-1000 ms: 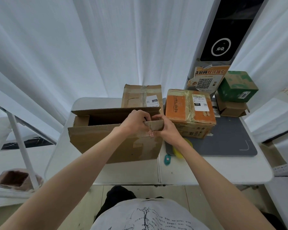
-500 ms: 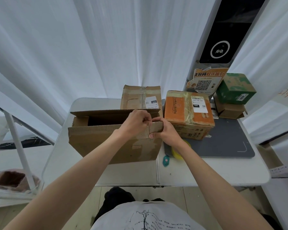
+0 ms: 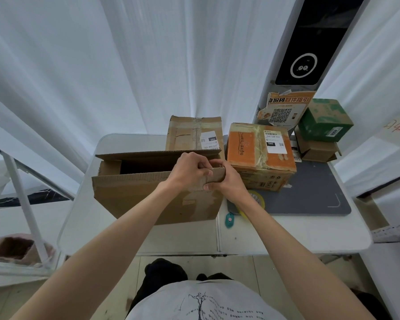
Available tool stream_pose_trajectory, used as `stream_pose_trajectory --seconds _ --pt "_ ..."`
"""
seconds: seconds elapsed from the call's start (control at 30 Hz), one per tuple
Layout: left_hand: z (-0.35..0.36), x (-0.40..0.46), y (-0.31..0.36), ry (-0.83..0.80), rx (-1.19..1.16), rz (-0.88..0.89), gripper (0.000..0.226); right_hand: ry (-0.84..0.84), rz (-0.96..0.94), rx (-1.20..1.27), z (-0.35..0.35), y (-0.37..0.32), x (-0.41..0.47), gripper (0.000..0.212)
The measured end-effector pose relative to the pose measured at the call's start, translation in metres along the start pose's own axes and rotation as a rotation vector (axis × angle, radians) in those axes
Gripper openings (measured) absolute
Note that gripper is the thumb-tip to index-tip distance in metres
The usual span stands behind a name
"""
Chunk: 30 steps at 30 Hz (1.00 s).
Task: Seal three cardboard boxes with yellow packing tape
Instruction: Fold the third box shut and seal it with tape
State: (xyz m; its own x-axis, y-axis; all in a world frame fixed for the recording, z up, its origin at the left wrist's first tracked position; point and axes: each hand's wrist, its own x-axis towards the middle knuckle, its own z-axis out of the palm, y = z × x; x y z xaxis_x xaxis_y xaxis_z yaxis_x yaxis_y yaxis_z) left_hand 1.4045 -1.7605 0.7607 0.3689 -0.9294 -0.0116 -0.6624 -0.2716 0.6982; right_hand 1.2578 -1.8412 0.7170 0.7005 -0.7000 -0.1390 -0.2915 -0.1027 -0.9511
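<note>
A large open brown cardboard box (image 3: 148,199) stands on the white table (image 3: 286,234), its long flaps upright. At its right end my left hand (image 3: 189,172) and my right hand (image 3: 226,183) both grip the near flap's right corner, fingers curled over its edge. Behind it stand a taped brown box (image 3: 194,132) and an orange taped box (image 3: 259,151). The yellow tape roll (image 3: 258,198) lies on the grey mat, mostly hidden by my right wrist.
A small teal cutter (image 3: 229,220) lies on the table by the big box's right corner. A grey mat (image 3: 310,195) covers the right side. A green box (image 3: 326,120) sits on a brown box (image 3: 316,150) at the back right. White curtains surround the table.
Both hands stay on the flap's right corner, with the fingers shifting slightly. The box has not moved.
</note>
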Motion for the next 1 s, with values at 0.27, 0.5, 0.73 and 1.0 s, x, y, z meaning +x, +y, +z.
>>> stream_pose_trajectory --seconds 0.27,0.5,0.73,1.0 --pt "-0.011 -0.003 -0.001 -0.087 0.022 0.032 0.027 -0.022 0.024 0.014 0.002 -0.001 0.000 0.064" --pt "-0.011 -0.007 -0.002 -0.129 0.233 -0.051 0.024 -0.094 -0.034 -0.025 -0.008 0.001 -0.005 0.081" --pt "-0.012 -0.008 -0.004 -0.120 0.234 -0.054 0.027 -0.131 -0.037 -0.056 -0.010 -0.002 -0.003 0.061" --pt "-0.011 -0.016 -0.023 0.119 0.181 0.028 0.022 0.138 0.021 0.082 -0.017 0.004 0.001 0.022"
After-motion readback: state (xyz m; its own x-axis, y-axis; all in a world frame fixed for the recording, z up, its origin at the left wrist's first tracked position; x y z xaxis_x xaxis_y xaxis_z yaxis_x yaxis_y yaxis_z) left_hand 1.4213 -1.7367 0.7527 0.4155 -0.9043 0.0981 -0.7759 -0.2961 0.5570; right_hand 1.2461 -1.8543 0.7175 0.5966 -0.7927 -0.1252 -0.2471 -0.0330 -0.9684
